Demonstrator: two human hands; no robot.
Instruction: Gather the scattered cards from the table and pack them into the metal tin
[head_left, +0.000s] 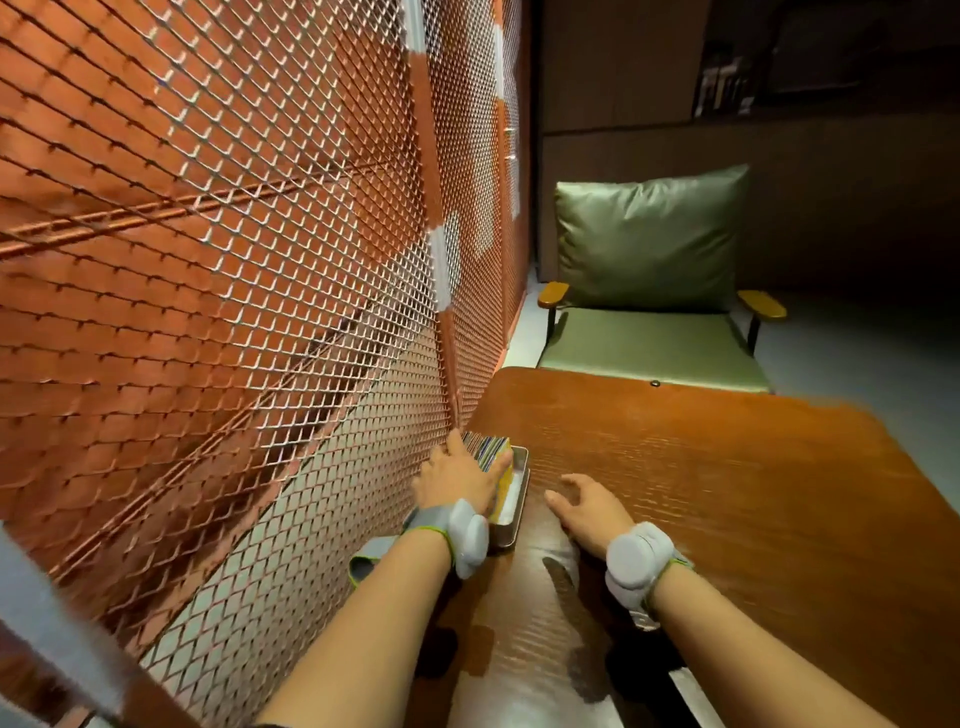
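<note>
A rectangular metal tin (511, 512) lies on the wooden table (727, 493) at its left edge, close to the mesh wall. A thick stack of colourful cards (491, 451) stands on edge in the tin's far end. My left hand (460, 475) is closed around this stack, thumb on the right side and fingers on the left. To the right of the tin, my right hand (589, 506) rests flat on the table with its fingers spread and nothing in it. Both wrists carry grey bands.
A copper-coloured metal mesh screen (234, 260) rises right along the table's left edge. A green armchair (649, 291) stands beyond the far edge. A grey-green object (369, 561) lies by my left forearm; it could be the lid.
</note>
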